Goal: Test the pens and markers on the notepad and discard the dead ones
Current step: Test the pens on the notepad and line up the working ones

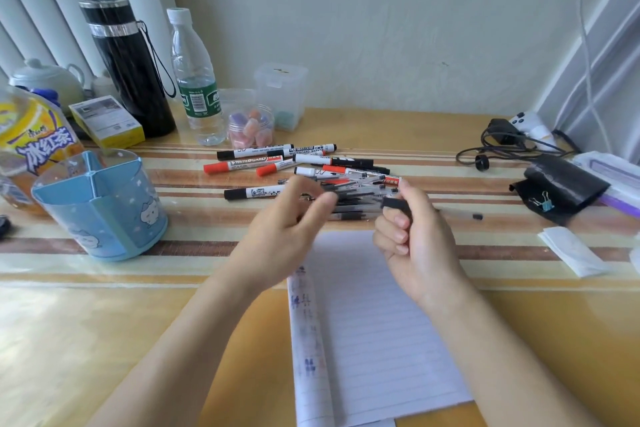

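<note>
On a yellow counter (104, 329), a blue divided pen holder (100, 204) stands at left, near a black flask (128, 66) and a water bottle (195, 80). At centre, the person's left hand (287, 222) is raised with curled fingers, thumb and forefinger nearly meeting; motion blur hides whether they grip anything. Behind both hands lies a loose heap of whiteboard markers and pens (304, 166). The right hand (412, 236) has its fingers folded around a short black piece (394, 203), cap or pen end unclear, above the top edge of the lined notepad (374, 322). Further right rest a black pouch (561, 187) with a binder clip (545, 204) on it and a folded tissue (571, 250).
</note>
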